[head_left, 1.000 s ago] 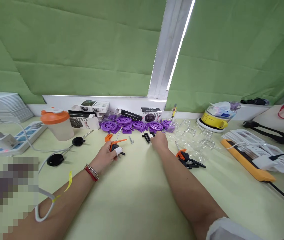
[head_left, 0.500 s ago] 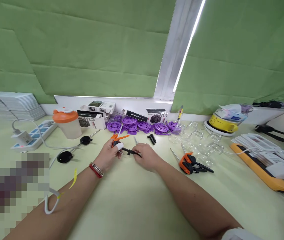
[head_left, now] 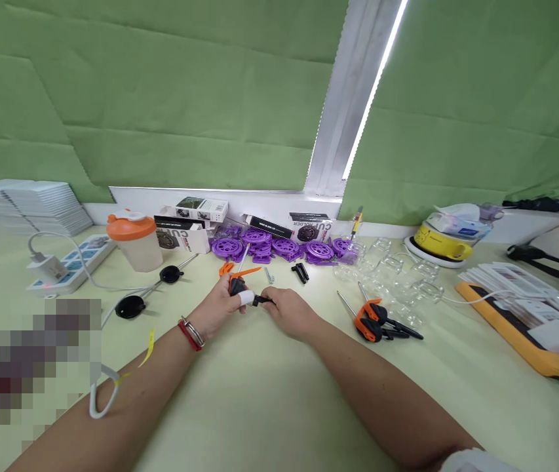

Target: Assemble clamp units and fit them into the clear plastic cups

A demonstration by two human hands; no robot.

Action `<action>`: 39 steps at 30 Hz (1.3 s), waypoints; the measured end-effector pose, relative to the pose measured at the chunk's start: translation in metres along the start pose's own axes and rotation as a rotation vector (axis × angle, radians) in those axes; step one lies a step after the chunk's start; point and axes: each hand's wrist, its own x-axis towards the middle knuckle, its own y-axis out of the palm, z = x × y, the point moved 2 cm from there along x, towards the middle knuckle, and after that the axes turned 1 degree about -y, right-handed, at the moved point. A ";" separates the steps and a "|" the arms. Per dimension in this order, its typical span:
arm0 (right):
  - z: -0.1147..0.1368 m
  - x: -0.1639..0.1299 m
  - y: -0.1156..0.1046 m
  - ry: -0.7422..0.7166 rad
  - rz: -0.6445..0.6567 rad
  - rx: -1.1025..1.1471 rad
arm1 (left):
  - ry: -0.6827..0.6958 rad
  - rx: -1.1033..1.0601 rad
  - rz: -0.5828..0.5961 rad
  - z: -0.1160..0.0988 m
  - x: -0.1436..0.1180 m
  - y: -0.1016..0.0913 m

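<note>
Clamp (head_left: 238, 283), a small black-and-orange plastic piece with a thin metal rod, sits pinched in the left hand (head_left: 220, 307) just in front of the purple discs (head_left: 279, 248). The right hand (head_left: 286, 311) grasps a short black part (head_left: 261, 301) at the clamp's end. Light and stiff by the look of it, it is best held by the body, not the slim rod. A second clamp (head_left: 372, 320) lies on the surface (head_left: 279, 400) right of the discs.

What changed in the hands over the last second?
The right hand pulled back from the loose black pieces with a small black part and brought it to the orange-and-black clamp that the left hand holds. The second clamp and purple discs stayed put.
</note>
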 end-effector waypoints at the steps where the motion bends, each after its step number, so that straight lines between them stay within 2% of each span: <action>1: 0.000 0.000 0.000 0.007 0.003 0.001 | -0.007 0.020 0.002 0.000 0.000 0.000; 7: 0.000 -0.001 0.001 0.023 0.026 0.021 | -0.015 0.065 -0.041 0.003 0.000 -0.003; 22: -0.003 -0.002 0.010 -0.016 -0.044 0.194 | -0.018 0.077 -0.063 0.006 -0.001 -0.001; 25: -0.001 -0.003 0.017 0.004 -0.016 0.372 | 0.067 -0.007 -0.128 0.004 -0.003 -0.001; 28: 0.003 -0.003 0.026 0.022 0.022 0.673 | 0.238 -0.064 -0.197 0.001 -0.004 0.000; 32: 0.014 -0.004 0.033 0.026 0.075 0.966 | 0.409 0.055 -0.197 -0.006 -0.010 0.004; 39: 0.029 -0.006 0.025 0.042 0.030 1.353 | 0.422 0.345 -0.090 -0.014 -0.019 0.010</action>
